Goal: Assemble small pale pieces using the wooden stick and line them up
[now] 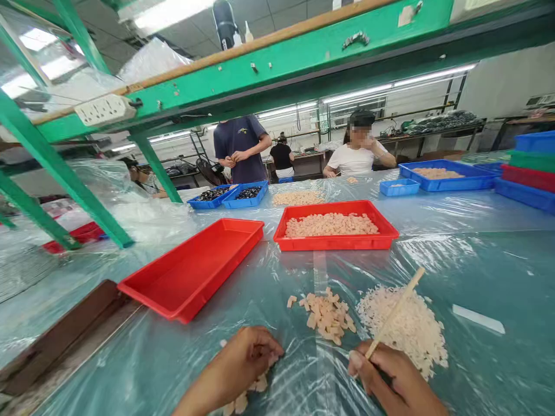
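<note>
My right hand (394,375) grips a thin pale wooden stick (401,303), which slants up over a heap of small white pieces (407,326). Curled above the sheet-covered table, my left hand (243,364) has its fingertips drawn together; whatever lies between them is hidden. Beige pieces (240,398) lie partly under that hand. Between my hands and a little farther off is a pile of small beige blocks (330,318).
A red tray (338,242) holds many beige pieces, and a second red tray (191,271) stands to its left. A white strip (478,319) lies at right. Blue trays (455,182) and several people are beyond. A green shelf beam (277,63) crosses overhead.
</note>
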A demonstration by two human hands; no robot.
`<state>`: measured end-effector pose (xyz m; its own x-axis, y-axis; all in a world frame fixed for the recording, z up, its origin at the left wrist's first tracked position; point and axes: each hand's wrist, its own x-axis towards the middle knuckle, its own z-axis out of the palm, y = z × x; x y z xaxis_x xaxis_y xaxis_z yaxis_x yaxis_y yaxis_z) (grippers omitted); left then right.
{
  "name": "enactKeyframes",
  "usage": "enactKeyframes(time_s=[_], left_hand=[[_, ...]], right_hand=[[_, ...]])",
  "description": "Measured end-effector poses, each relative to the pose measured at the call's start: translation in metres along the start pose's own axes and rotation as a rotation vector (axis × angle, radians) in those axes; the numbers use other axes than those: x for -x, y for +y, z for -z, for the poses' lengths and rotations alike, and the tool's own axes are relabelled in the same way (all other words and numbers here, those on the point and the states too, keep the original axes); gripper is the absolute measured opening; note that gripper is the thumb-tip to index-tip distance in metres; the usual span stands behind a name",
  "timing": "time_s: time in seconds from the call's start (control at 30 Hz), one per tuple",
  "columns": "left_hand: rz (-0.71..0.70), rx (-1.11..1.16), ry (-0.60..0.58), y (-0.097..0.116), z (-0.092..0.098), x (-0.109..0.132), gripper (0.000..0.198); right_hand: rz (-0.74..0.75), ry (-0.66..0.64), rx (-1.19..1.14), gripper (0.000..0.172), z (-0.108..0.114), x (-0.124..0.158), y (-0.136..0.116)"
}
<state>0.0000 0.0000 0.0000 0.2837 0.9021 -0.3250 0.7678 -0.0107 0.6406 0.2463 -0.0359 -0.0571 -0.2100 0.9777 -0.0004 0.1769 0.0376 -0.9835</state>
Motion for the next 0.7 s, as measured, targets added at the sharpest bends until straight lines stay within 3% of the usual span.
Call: enactKeyframes(time_s=[0.17,0.3,0.47,0.6,0.7], left_hand=[[-0.155,-0.052,0.079,-0.012,-0.015,-0.003,0.019],[-0.227,-0.092,0.13,0.003,-0.017,-0.001,0.018],[-0.292,0.279,0.123,0.027,-0.036,-0.001,0.015],[-0.293,0.623,0.05,0.034,-0.056,-0.008,0.014],[-0.356,0.638,0.062,0.036,-0.065,-0.013,0.014]], right_hand=[[0.042,0.03,0.009,0.058,0.0,0.0,-0.001],[0.077,0.061,0.028,0.053,-0.001,0.001,-0.003],[0.136,0.135,0.06,0.04,-0.002,0.001,-0.004],[0.23,0.144,0.08,0.032,0.0,0.001,-0.003],[0.224,0.132,0.111,0.031,0.002,0.001,-0.002]])
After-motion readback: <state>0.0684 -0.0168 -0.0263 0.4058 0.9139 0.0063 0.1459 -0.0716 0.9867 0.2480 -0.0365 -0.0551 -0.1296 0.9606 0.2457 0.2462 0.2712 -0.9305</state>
